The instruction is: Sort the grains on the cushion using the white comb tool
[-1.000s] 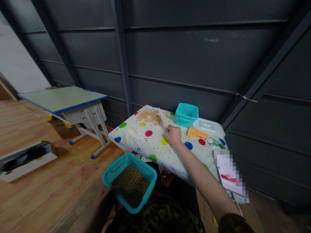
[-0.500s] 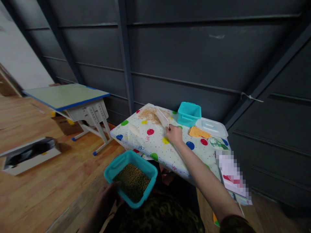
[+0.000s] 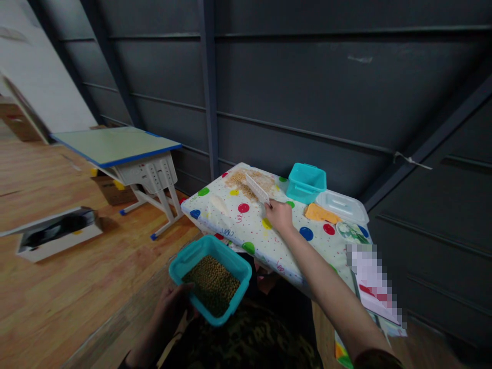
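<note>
My left hand [image 3: 172,302] grips the near-left rim of a teal plastic tub [image 3: 240,261], held in front of my body below the table's edge. Inside lie tan beans [image 3: 215,274] and a darker green patch of grains. My right hand [image 3: 280,214] is closed on the end of a flat white perforated scoop [image 3: 257,188], reaching over the table. The scoop tilts with its far end beside a spread of loose tan grains [image 3: 240,179] on the spotted tablecloth [image 3: 253,236]. Its exact shape is hard to tell.
Farther right stand a second teal tub [image 3: 307,183], a clear lid [image 3: 344,205], an orange cloth [image 3: 322,213] and a green-and-white packet [image 3: 351,232]. A dark panelled wall [image 3: 307,92] backs the table. Leftward are a school desk [image 3: 115,146] and an open white box [image 3: 61,241] on the floor.
The whole view has shifted slightly, so things appear a little farther right. Both hands keep their holds on the tub and the scoop, and the scoop's position over the grains is nearly the same.
</note>
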`<action>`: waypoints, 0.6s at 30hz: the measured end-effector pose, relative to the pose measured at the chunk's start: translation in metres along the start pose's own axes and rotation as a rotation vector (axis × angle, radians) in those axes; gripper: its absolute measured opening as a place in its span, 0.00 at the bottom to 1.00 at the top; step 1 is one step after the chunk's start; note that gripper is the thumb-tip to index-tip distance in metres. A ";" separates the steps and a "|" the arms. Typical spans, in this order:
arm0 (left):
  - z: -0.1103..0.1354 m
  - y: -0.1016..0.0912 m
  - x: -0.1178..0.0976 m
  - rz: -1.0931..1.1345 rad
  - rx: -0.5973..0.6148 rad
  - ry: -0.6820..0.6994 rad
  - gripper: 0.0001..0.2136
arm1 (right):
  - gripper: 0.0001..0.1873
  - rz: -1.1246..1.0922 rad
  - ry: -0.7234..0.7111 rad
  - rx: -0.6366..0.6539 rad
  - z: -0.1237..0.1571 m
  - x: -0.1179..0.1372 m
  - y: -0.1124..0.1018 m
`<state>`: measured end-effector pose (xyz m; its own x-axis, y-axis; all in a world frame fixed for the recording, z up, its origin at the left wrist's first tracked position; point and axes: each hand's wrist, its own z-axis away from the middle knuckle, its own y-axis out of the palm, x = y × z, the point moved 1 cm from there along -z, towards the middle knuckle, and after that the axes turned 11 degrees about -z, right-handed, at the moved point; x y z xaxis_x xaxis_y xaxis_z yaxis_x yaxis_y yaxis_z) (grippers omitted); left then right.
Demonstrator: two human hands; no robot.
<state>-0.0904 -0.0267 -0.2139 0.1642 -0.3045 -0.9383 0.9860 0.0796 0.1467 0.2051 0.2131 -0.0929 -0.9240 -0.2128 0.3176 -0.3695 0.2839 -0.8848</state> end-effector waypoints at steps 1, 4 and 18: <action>0.000 -0.001 0.001 -0.005 0.008 0.000 0.20 | 0.16 -0.002 -0.003 -0.002 0.000 0.000 0.000; -0.001 -0.003 0.005 -0.012 -0.016 -0.020 0.21 | 0.17 -0.008 -0.013 -0.018 -0.001 -0.001 0.001; -0.003 -0.002 -0.001 0.029 0.021 -0.034 0.20 | 0.11 -0.515 0.042 -0.101 -0.028 0.005 0.017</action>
<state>-0.0927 -0.0233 -0.2140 0.1935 -0.3345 -0.9223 0.9811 0.0688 0.1808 0.1914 0.2430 -0.0964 -0.6228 -0.3112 0.7178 -0.7824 0.2421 -0.5738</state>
